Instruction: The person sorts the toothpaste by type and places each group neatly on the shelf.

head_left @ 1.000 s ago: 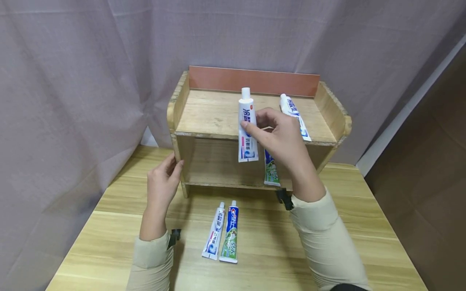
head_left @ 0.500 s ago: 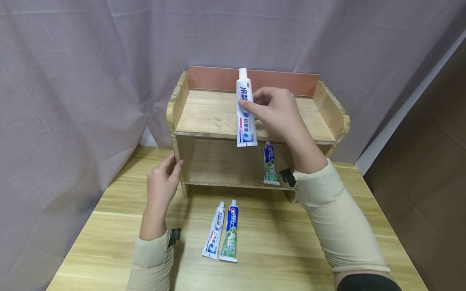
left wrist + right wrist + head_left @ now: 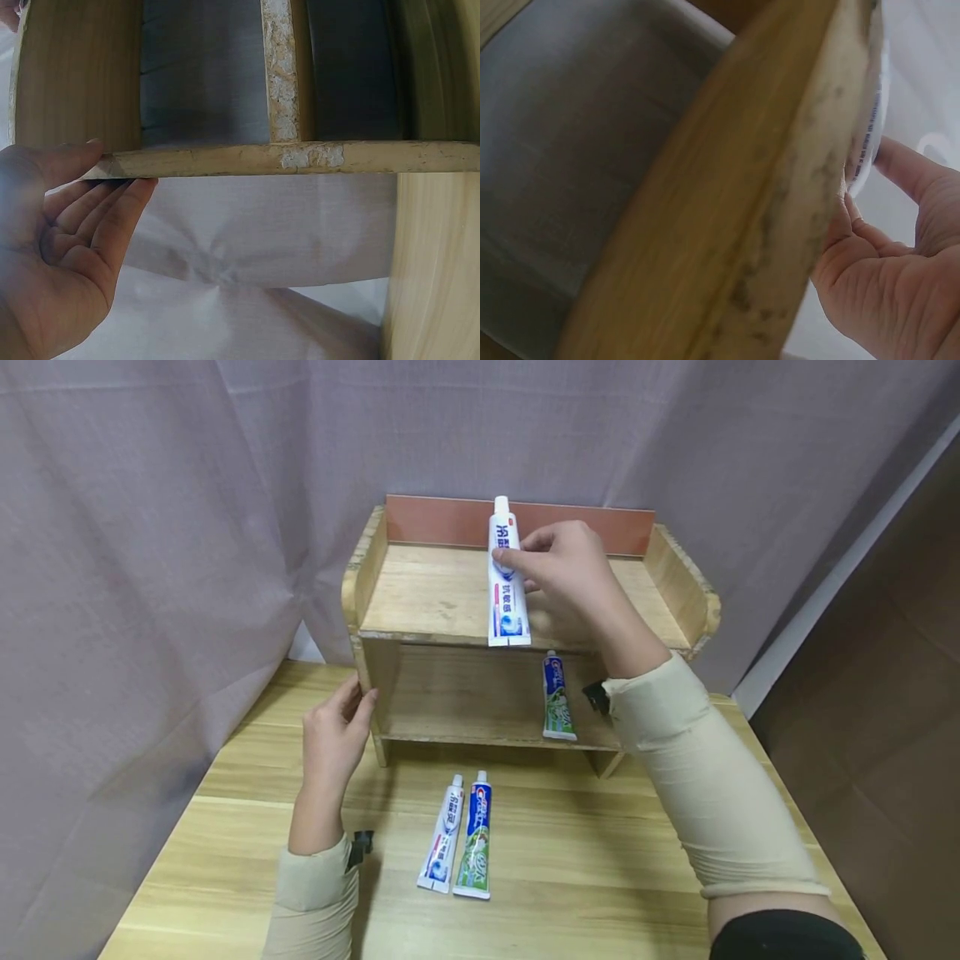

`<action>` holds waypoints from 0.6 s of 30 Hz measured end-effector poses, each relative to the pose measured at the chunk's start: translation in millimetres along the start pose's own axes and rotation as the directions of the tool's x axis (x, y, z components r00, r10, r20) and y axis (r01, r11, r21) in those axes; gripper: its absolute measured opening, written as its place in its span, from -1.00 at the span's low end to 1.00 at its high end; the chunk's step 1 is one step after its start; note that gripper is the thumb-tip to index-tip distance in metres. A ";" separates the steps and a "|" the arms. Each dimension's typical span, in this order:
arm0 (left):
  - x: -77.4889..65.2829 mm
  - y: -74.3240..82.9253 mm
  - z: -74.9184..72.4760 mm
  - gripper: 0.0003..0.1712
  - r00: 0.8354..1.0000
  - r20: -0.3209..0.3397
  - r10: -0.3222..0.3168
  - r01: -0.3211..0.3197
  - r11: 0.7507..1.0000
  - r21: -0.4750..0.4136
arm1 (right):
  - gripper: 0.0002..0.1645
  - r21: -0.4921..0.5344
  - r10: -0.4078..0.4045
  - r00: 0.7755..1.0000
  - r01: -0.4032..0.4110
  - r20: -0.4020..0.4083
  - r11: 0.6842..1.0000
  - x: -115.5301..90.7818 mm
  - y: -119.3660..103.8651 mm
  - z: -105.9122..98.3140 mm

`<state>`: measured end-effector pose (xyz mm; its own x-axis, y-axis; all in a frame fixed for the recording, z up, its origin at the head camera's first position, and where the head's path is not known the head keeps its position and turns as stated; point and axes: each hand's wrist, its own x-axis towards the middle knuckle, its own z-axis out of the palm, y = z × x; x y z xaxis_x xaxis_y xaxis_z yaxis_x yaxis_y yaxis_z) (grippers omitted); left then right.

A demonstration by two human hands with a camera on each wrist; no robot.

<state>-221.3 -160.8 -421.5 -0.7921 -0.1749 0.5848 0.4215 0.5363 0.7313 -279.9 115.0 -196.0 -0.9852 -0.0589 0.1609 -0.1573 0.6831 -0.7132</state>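
Note:
My right hand pinches a white toothpaste tube between thumb and fingers, cap up, over the upper board of a small wooden shelf. In the right wrist view the tube is partly hidden behind the board's edge. My left hand grips the shelf's left side panel; in the left wrist view the thumb lies on one face of the panel and the fingers on the other. A blue and green toothpaste tube leans upright in the lower compartment.
On the table in front of the shelf lie a white toothpaste tube and a blue and green one, side by side, caps toward the shelf. A grey curtain hangs behind. A brown panel stands at the right.
My right hand has moved up and farther over the upper board with the white toothpaste tube. The white tube at the upper right is now covered by that arm. My left hand stays put.

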 end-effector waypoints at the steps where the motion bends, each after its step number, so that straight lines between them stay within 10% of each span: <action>1: 0.1 -0.1 0.1 -0.62 1.000 -0.001 0.002 -0.002 1.000 0.002 | -0.44 -0.008 0.008 1.000 -0.008 0.002 1.000 1.9 -0.1 0.1; 18: 0.1 1.9 2.2 -0.62 1.000 0.002 -0.001 0.001 1.000 0.002 | -0.51 -0.237 0.040 0.998 -0.028 0.044 0.971 23.7 8.5 7.5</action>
<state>-221.5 -158.0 -420.8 -0.7936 -0.1741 0.5831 0.4193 0.5379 0.7313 -305.1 113.9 -203.4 -0.9927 -0.0634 0.1022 -0.1086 0.8376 -0.5353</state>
